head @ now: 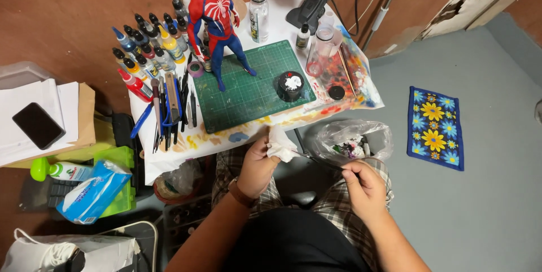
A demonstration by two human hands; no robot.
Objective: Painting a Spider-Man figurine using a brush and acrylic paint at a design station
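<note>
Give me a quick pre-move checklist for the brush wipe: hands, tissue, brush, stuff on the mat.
1. Left hand grips the white tissue: ok.
2. Right hand holds the thin brush by its handle: ok.
3. Brush tip in the tissue: it meets the tissue's edge, bristles hidden: cannot tell.
4. Black paint jar sits open on the green cutting mat, white paint exposed: not ok.
5. Red and blue figure upright on the mat, apart from both hands: ok.
6. Bristles clean: cannot tell.
</note>
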